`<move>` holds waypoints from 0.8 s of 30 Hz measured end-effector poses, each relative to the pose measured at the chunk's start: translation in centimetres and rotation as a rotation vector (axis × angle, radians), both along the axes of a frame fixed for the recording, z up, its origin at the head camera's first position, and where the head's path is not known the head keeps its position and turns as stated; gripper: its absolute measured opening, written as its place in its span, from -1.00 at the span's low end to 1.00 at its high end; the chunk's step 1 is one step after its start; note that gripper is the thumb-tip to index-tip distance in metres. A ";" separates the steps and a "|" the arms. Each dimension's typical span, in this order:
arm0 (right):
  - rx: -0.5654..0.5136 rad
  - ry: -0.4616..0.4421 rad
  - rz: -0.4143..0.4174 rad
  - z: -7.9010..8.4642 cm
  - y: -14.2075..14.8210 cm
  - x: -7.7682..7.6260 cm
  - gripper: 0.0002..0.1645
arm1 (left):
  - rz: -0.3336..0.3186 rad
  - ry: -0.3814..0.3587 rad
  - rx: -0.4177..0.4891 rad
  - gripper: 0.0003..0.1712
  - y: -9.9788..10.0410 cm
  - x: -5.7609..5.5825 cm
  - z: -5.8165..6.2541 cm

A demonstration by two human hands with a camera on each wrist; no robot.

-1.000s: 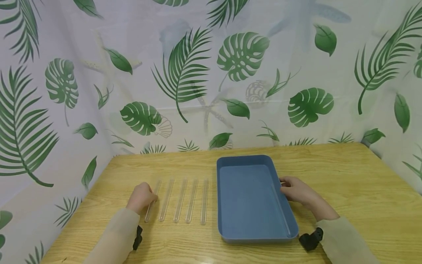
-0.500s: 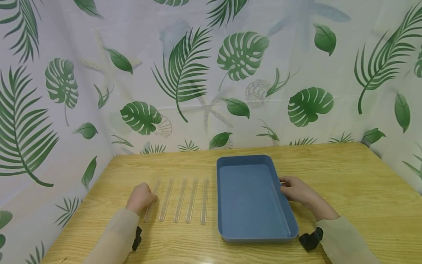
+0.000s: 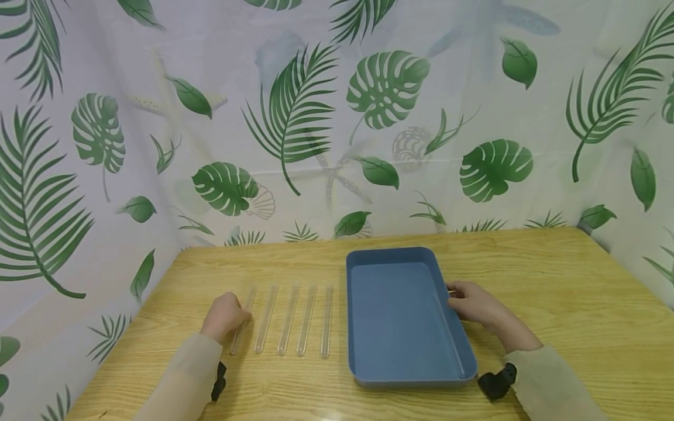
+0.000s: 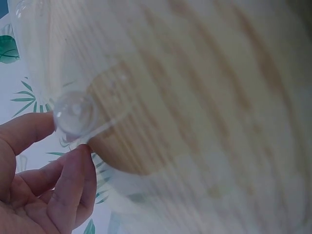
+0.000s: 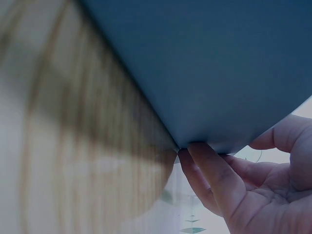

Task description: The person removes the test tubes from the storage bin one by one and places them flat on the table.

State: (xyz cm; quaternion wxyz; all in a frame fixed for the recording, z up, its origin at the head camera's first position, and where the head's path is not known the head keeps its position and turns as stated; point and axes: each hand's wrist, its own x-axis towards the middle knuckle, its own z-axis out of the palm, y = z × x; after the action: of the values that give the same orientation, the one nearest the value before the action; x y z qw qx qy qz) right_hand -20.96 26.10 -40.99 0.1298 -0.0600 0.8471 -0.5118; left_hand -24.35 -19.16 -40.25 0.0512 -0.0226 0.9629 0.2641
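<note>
A clear test tube (image 3: 239, 339), the leftmost of a row on the table, lies slanted under my left hand (image 3: 223, 316). Thumb and fingers pinch it near its middle; in the left wrist view the rounded tube end (image 4: 75, 114) shows between the fingertips. To its right lie several more clear test tubes (image 3: 286, 320), side by side. My right hand (image 3: 476, 303) holds the right side of a blue tray (image 3: 400, 321), with fingers (image 5: 214, 175) against the outer wall and the thumb at the rim. One test tube (image 3: 450, 339) lies inside the tray along its right wall.
The wooden table (image 3: 553, 292) runs back to a leaf-patterned cloth (image 3: 337, 117), which also hangs along the left and right sides. Black wrist cameras (image 3: 497, 383) sit at both cuffs. The tray's raised walls stand right of the tube row.
Hardly anything differs: the lower end of the leftmost test tube has shifted very slightly left. The left hand keeps its pinch, and the right hand and tray stay in place.
</note>
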 end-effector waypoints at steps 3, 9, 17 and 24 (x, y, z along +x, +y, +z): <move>0.009 0.003 -0.001 0.0 0.0 0.1 -0.43 | 0.003 -0.008 0.003 -0.53 0.0 0.0 0.0; 0.008 0.003 0.008 0.2 -0.1 0.1 -0.43 | 0.029 -0.027 0.013 -0.56 -0.1 0.0 0.3; 0.011 -0.004 0.007 0.3 -0.1 0.1 -0.43 | 0.031 -0.017 0.069 -0.73 -0.6 0.1 1.2; 0.002 -0.008 0.013 0.4 0.0 0.1 -0.43 | 0.015 -0.011 0.109 -0.74 -0.6 -0.2 2.2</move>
State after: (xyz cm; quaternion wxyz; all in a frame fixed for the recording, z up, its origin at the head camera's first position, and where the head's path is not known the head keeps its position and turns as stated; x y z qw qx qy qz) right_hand -20.90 26.06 -40.61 0.1365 -0.0636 0.8466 -0.5104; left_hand -24.50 -19.80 -38.03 0.0559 -0.0284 0.9466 0.3162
